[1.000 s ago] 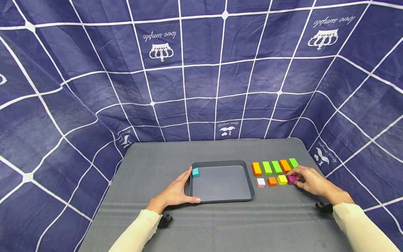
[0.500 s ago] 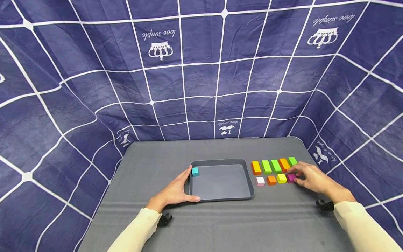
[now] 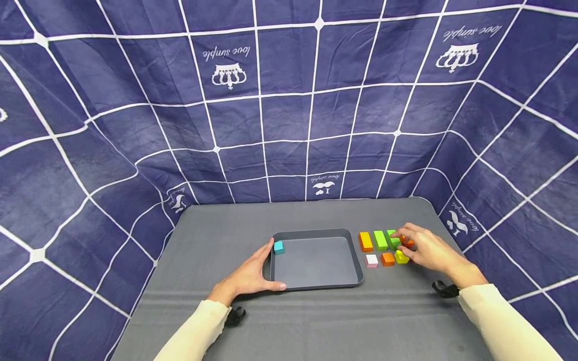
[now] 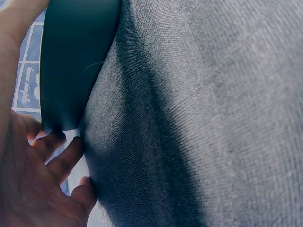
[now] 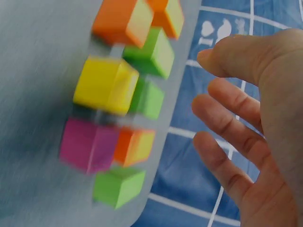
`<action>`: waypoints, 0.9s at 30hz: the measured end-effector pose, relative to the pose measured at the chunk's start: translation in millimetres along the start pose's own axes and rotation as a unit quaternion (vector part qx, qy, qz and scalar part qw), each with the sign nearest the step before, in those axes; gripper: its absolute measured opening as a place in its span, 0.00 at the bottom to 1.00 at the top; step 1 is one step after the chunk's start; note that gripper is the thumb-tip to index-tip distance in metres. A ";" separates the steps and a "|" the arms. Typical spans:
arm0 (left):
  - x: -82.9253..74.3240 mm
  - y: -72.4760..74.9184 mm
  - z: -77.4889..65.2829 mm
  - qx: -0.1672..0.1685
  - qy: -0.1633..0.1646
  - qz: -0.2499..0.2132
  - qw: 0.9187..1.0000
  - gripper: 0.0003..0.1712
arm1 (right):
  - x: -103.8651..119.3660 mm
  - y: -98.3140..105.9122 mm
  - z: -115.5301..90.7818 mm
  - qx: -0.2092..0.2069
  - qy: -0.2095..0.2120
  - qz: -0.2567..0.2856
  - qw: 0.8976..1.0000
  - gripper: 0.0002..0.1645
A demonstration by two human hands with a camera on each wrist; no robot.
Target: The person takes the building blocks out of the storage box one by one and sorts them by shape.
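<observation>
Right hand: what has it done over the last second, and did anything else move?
The right hand slid left from the magenta cube toward the small yellow cube, fingers spread, holding nothing. The left hand still rests against the dark grey tray; the turquoise cube stayed put.

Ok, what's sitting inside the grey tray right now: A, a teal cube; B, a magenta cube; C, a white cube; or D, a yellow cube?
A: the head view shows only a teal cube inside the grey tray, in its far left corner, near the left hand that rests against the tray's left edge.
</observation>
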State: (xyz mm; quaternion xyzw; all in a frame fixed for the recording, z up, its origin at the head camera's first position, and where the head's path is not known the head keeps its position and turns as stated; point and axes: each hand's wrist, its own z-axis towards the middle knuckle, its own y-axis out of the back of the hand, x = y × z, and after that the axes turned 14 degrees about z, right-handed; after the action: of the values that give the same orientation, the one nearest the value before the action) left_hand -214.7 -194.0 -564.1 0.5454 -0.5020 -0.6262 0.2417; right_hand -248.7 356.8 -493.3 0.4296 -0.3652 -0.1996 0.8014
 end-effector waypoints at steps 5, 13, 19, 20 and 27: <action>1.4 -4.7 -3.5 0.003 0.000 0.004 1.000 0.87 | 16.3 -12.5 18.5 0.021 0.000 0.032 0.999 0.22; 0.1 0.7 -2.7 -0.006 -0.016 -0.006 1.000 0.87 | 39.5 -36.4 52.6 0.036 0.035 0.037 0.998 0.21; 2.1 1.6 -2.9 -0.003 -0.009 -0.006 1.000 0.87 | 60.7 -57.2 80.7 0.074 0.032 0.064 0.995 0.21; 2.3 1.7 -2.7 -0.004 -0.009 -0.007 1.000 0.87 | 64.2 -60.5 85.5 0.076 0.039 0.065 0.994 0.21; 0.0 2.2 -1.1 -0.007 -0.014 -0.006 1.000 0.87 | 86.1 -81.8 115.0 0.095 0.079 0.061 0.990 0.22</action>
State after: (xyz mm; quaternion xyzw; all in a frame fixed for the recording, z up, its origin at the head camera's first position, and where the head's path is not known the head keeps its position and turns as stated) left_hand -214.2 -195.2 -562.0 0.5374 -0.4979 -0.6389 0.2347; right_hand -279.9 194.8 -484.0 0.4952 -0.3432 -0.0804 0.7941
